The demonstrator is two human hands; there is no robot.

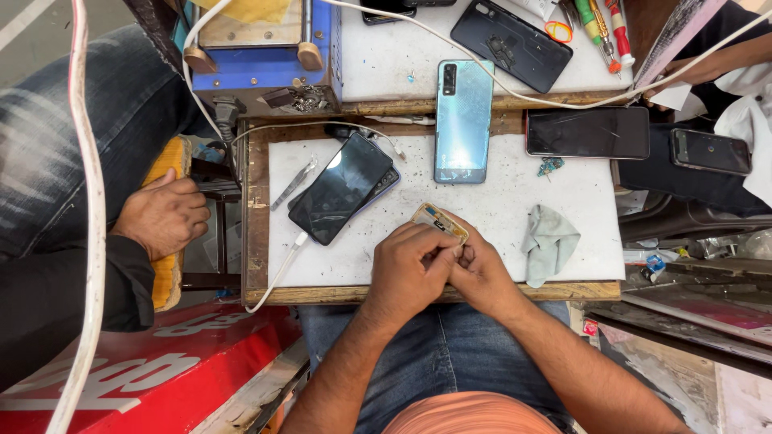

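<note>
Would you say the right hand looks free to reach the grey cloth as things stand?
Probably not at once: the right hand is joined with the left hand on a small gold part. The cloth lies just beside it on the white mat, with nothing between.

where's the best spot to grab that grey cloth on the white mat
Pinch the grey cloth at its raised, crumpled upper part, coming straight down from above. It lies loose and bunched on the white mat, right of the right hand, with bare mat around it. Its flat lower tail near the wooden edge gives less to catch.
</note>
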